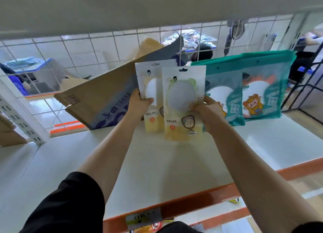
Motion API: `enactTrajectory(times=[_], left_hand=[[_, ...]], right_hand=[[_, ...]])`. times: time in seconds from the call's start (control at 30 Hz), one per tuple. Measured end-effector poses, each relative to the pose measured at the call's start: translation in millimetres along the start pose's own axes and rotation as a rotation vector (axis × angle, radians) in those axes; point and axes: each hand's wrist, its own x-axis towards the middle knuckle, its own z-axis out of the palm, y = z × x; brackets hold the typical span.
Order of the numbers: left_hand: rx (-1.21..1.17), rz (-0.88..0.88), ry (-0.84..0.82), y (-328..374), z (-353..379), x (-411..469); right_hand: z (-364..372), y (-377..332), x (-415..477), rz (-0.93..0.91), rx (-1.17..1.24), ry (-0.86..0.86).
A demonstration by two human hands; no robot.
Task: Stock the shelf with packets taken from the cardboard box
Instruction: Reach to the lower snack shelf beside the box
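Two white-and-yellow packets stand upright on the white shelf (174, 163). My left hand (139, 101) grips the left edge of the rear packet (150, 86), thumb on its front. My right hand (208, 110) pinches the right edge of the front packet (183, 101), which overlaps the rear one. A tilted cardboard box (104, 96) leans on the shelf just left of the packets, against the wire grid back.
Two teal packets (253, 89) with a cartoon figure stand upright to the right of my hands. A white wire grid (70, 58) closes the shelf's back. The shelf's front edge carries an orange strip (209, 197) with a label. Another shelf board hangs overhead.
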Motion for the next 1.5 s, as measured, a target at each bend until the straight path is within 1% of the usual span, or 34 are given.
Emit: enactTrajectory(times=[0.13, 0.2, 0.3, 0.37, 0.4, 0.43, 0.53, 0.67, 0.8, 0.93, 1.07, 1.13, 1.2, 1.3, 1.43, 1.5], left_hand=[[0.136, 0.119, 0.097, -5, 10, -1], [0.243, 0.159, 0.156, -8, 14, -4], [0.564, 0.229, 0.264, -13, 12, -7], [0.769, 0.219, 0.276, -13, 5, -8], [0.820, 0.213, 0.260, -11, 1, -9], [0.817, 0.214, 0.230, -11, -1, -9], [0.622, 0.245, 0.116, -15, -2, -7], [0.501, 0.198, 0.088, -21, -3, -7], [0.499, 0.222, 0.102, -27, -3, -10], [0.533, 0.162, 0.113, -31, -2, -12], [0.665, 0.103, 0.073, -31, 2, -13], [0.705, 0.092, 0.089, -31, 3, -12], [0.735, 0.085, 0.115, -30, 4, -13], [0.740, 0.090, 0.127, -30, 5, -13], [0.649, 0.093, 0.110, -35, 6, -10], [0.607, 0.096, 0.098, -34, 6, -8]], right_hand=[[8, 5, 8, -0.049, -0.040, 0.021], [13, 8, 12, -0.063, -0.060, 0.012], [19, 10, 15, -0.095, -0.101, 0.012], [25, 11, 17, -0.118, -0.120, 0.003], [28, 12, 19, -0.125, -0.128, 0.001], [30, 14, 21, -0.132, -0.136, -0.007], [39, 15, 26, -0.137, -0.162, -0.035], [49, 15, 30, -0.162, -0.205, -0.048], [56, 17, 37, -0.143, -0.244, -0.063], [61, 25, 41, -0.161, -0.263, -0.067], [63, 29, 36, -0.354, -0.597, -0.008], [64, 32, 34, -0.449, -0.760, 0.024], [63, 34, 32, -0.504, -0.886, 0.049], [60, 38, 29, -0.453, -0.981, 0.023], [58, 47, 25, -0.289, -0.879, -0.063], [59, 48, 25, -0.256, -0.835, -0.100]])
